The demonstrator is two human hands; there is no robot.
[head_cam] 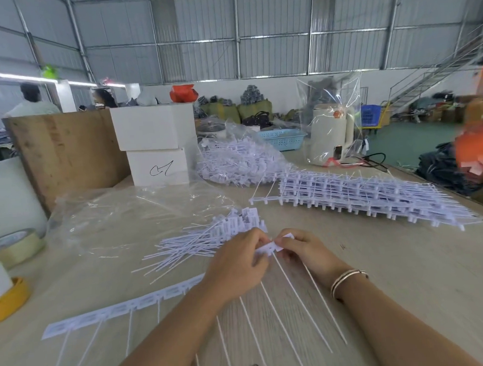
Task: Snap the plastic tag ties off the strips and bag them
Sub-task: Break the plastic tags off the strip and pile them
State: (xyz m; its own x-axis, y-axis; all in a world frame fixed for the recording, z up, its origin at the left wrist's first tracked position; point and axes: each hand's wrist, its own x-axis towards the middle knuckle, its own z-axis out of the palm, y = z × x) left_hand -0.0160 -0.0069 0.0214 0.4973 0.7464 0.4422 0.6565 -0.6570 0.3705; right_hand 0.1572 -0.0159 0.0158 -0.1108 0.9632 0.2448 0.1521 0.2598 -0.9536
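1. The wooden table [381, 273] carries everything; its near edge is cut off by the frame.
2. A stack of uncut strips [363, 198] lies at the right rear, long axis running from near-left to far-right; the layers are too many to count.
3. A clear bag [129, 218] lies flat at the left rear; a second, fuller bag of ties [233, 158] sits behind it.
4. One strip [123, 306] lies in front, its band running left to right and rising toward the hands, its thin tails pointing toward the viewer. About ten tails show; forearms hide part of the band.
5. A loose pile of snapped ties [209, 238] sits just beyond the hands, tails pointing left; uncountable.
6. The left hand [237, 265] and right hand [304, 252] both pinch the strip's right end, fingers curled round it.
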